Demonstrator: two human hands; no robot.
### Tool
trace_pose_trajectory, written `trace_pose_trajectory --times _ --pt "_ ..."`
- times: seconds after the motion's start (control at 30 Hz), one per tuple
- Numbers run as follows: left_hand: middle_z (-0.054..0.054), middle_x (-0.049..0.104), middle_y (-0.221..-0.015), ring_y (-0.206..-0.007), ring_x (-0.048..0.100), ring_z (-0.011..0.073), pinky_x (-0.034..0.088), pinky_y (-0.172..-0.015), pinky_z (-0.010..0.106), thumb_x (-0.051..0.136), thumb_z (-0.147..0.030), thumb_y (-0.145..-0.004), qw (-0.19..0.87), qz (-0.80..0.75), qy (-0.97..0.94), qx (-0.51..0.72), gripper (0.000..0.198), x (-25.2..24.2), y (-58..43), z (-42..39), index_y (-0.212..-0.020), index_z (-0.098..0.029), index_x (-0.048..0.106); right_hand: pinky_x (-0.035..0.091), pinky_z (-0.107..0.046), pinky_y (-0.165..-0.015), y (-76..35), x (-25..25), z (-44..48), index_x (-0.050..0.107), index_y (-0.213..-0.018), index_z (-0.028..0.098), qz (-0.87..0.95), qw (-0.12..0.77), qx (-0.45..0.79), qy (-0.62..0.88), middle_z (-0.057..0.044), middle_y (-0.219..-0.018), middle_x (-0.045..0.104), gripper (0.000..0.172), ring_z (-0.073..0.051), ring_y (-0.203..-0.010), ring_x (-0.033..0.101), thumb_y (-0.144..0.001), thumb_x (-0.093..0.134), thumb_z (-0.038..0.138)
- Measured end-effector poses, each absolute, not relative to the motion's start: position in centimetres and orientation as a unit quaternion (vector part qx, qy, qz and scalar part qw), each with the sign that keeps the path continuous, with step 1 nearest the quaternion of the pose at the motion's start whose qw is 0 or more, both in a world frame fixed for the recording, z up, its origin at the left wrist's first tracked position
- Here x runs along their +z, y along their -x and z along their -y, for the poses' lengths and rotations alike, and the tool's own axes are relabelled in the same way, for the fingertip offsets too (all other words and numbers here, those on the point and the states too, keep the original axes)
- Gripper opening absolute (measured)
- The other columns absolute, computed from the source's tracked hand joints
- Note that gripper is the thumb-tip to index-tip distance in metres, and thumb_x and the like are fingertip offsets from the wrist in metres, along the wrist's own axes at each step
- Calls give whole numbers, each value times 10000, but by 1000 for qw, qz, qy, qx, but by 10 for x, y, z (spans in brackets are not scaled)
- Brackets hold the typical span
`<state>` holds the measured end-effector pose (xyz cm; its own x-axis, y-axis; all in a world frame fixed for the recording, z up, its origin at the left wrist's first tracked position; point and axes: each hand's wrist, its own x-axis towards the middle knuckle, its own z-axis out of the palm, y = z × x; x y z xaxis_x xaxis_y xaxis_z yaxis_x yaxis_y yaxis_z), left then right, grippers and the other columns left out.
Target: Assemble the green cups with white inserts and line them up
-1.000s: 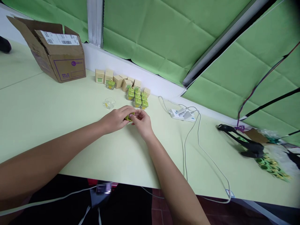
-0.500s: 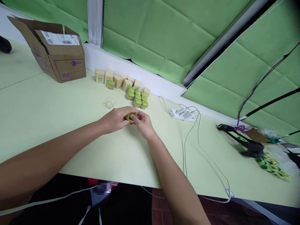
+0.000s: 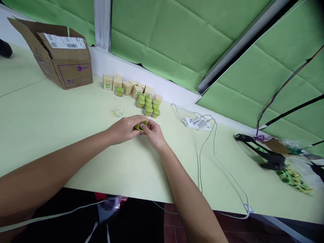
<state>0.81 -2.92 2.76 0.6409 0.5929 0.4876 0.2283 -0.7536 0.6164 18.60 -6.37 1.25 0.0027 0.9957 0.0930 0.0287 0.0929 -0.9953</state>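
Observation:
Between my two hands I hold a small green lid (image 3: 141,126), much of it covered by fingers. My left hand (image 3: 126,129) wraps round it from the left, and my right hand (image 3: 154,134) grips it from the right with the thumb on top. Just beyond my left hand, a clear plastic cup (image 3: 118,110) with a yellow spot rests on the table. Past my fingers stands a cluster of small clear containers with green lids (image 3: 149,109). One more green-lidded container (image 3: 119,90) stands by itself to the left, in front of small cardboard boxes.
Several small cardboard boxes (image 3: 128,87) line the wall. A big open carton (image 3: 73,72) stands at the left. On the right lie a white power strip (image 3: 196,124) with loose cables, a black stand-like object (image 3: 263,153) and a pile of green pieces (image 3: 293,180).
Both hands stay in almost the same place on the green lid, with only a tiny shift of the right hand to the left. The things on the table have not moved.

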Motion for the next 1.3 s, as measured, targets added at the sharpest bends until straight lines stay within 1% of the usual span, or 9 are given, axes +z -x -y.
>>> trace_pose_trajectory --times 0.37,0.6,0.67,0.73,0.83,1.0,1.13,1.2,1.3 --pt "30 691 -1312 -1093 676 196 547 -866 335 564 -153 -879 252 -233 -872 348 427 24 -10 28 -1289 -269 599 516 -273 -632 -187 13 63 646 -823 208 539 507 436 512 15 -740 669 385 -138 -683 606 -738 779 559" --pt "57 643 -1369 -854 673 149 532 -747 308 610 -286 -920 203 -249 -880 349 432 18 -8 23 -1348 -257 553 510 -261 -609 -188 13 62 629 -830 205 513 522 433 527 16 -760 667 406 -125 -669 603 -710 789 559" --pt "62 641 -1364 -849 668 153 527 -756 316 613 -307 -924 189 -256 -884 342 441 17 -8 22 -1355 -247 546 509 -255 -600 -188 13 62 626 -822 202 509 523 431 531 17 -759 660 400 -120 -661 597 -708 788 549" --pt "65 647 -1345 -956 673 187 530 -803 329 611 -318 -924 174 -253 -887 344 432 19 -8 22 -1344 -238 553 507 -252 -590 -187 14 62 626 -810 197 510 520 431 533 14 -756 659 391 -115 -646 590 -706 789 536" --pt "85 660 -1293 -1153 617 254 512 -967 393 611 -308 -908 127 -231 -888 376 404 25 -5 21 -1300 -211 590 500 -256 -557 -187 13 61 623 -800 200 492 533 416 548 29 -695 628 376 -104 -578 551 -699 785 524" --pt "112 645 -1325 -1268 529 321 418 -1098 529 567 -208 -845 79 -295 -860 409 449 28 5 5 -1290 -205 624 481 -260 -514 -192 11 57 586 -778 219 424 577 363 596 59 -624 542 334 -106 -527 508 -704 756 497" --pt "136 622 -1397 -1389 448 376 230 -1202 657 604 -245 -791 50 -298 -903 306 448 15 8 -7 -1232 -211 676 498 -257 -533 -196 9 55 545 -744 228 391 576 360 621 28 -709 585 278 -121 -603 537 -720 710 451" --pt "134 692 -1268 -1349 489 368 144 -1215 688 584 -218 -788 36 -291 -916 272 398 8 8 -10 -1167 -209 705 525 -260 -560 -197 9 54 549 -741 226 380 579 360 625 7 -768 610 244 -142 -683 577 -730 684 429" --pt "120 751 -1032 -1167 600 327 182 -1187 669 539 -156 -808 35 -286 -920 266 321 4 7 -11 -1062 -205 729 579 -279 -626 -196 10 54 585 -793 213 345 593 400 607 -26 -868 668 187 -166 -772 646 -739 662 375"
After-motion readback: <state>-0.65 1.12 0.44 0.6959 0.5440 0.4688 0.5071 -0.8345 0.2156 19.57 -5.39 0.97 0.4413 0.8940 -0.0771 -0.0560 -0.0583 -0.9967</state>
